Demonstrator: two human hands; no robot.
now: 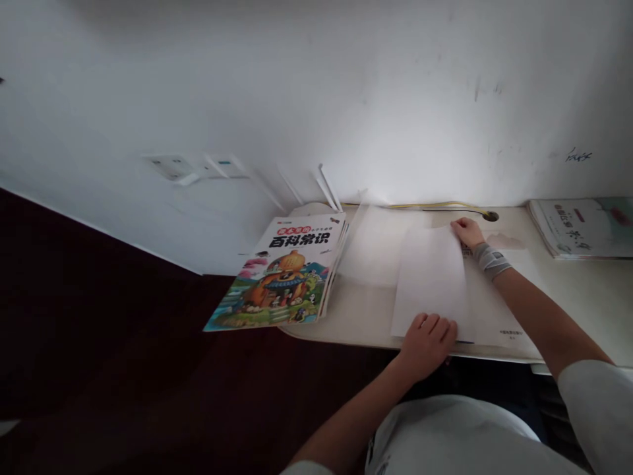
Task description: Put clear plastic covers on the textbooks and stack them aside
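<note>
A white sheet of paper (431,280) lies on a pale desk (583,297), over other printed pages. My left hand (429,340) rests at the sheet's near edge with curled fingers pressing on it. My right hand (467,232), with a grey band on the wrist, pinches the sheet's far right corner. A colourful children's book (284,274) lies on a stack at the desk's left end, hanging partly over the edge.
Another stack of books (583,227) sits at the far right of the desk. A yellow cable (445,206) runs along the wall to a hole in the desk. Wall sockets (173,166) are at the left. The floor at the left is dark.
</note>
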